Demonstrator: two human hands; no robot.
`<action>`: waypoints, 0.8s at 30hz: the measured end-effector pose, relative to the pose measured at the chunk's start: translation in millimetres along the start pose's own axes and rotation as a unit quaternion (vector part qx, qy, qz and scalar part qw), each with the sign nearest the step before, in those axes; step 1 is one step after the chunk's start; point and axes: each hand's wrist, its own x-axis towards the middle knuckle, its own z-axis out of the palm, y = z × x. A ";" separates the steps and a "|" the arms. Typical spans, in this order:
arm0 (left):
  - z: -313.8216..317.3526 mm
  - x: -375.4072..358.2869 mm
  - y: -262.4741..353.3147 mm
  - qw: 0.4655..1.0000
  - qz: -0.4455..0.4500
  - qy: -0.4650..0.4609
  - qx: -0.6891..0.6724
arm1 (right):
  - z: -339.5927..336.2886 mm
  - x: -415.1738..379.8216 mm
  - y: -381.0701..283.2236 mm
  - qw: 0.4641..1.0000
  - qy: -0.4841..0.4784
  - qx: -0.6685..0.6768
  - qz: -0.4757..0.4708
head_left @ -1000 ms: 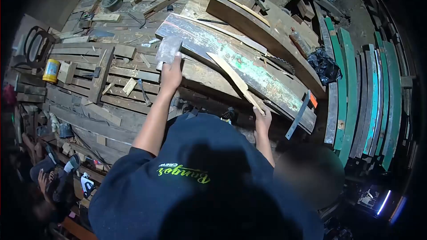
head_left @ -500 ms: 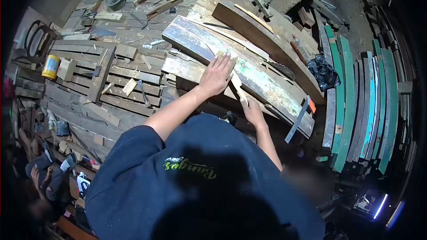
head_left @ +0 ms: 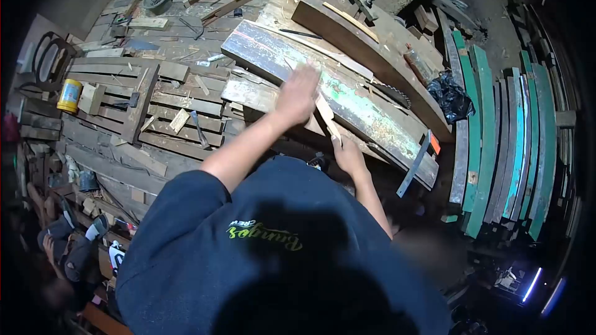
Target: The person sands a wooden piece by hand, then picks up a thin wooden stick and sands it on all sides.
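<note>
Smeared by motion, my left hand (head_left: 298, 94) is over the worn, paint-flecked board (head_left: 366, 113); its fingers and anything beneath them cannot be made out. My right hand (head_left: 349, 154) is closed round the lower end of a pale, narrow wooden piece (head_left: 325, 114). The upper end of that piece leans at the board's near edge, just right of my left hand. Behind the board stands a brown curved plank (head_left: 372, 65) on its edge. A square with an orange handle (head_left: 434, 145) lies across the board's right end.
Green and grey planks (head_left: 481, 142) stand in rows at the right, beside a black plastic bag (head_left: 452, 98). At left are a yellow can (head_left: 69, 95), a slatted wooden frame (head_left: 141, 104) and scattered offcuts. Another person (head_left: 69, 249) is at the lower left.
My left hand has shifted slightly left and blurred; its spread fingers and the yellowish sheet under them were visible before. My right hand still holds the wooden piece, slightly further left.
</note>
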 end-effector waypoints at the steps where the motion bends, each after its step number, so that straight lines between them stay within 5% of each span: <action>1: -1.2 -12.0 17.0 0.999 0.040 -0.021 -0.027 | -1.5 -0.5 -1.7 1.000 0.001 -0.007 0.006; 4: 5.7 -37.8 24.4 0.989 0.134 -0.058 -0.029 | 14.1 6.0 12.5 0.999 0.022 0.014 -0.042; 6: -7.9 -23.0 8.1 0.990 0.079 -0.084 -0.077 | 9.8 1.5 6.4 1.000 -0.001 0.025 -0.011; 10: -25.8 20.4 -38.8 0.998 -0.060 0.020 -0.013 | 6.5 4.0 7.2 0.999 0.015 -0.001 -0.030; 14: -14.2 6.0 -11.7 0.998 -0.058 -0.012 0.030 | 3.2 9.6 11.6 1.000 0.019 -0.009 -0.021; 16: -4.6 -17.5 9.8 0.998 0.034 -0.048 0.030 | 4.9 10.0 16.8 1.000 0.021 -0.009 -0.018; 24: 0.4 -19.4 12.4 0.997 0.025 -0.063 0.022 | 3.6 -2.2 67.6 0.967 -0.074 0.234 -0.074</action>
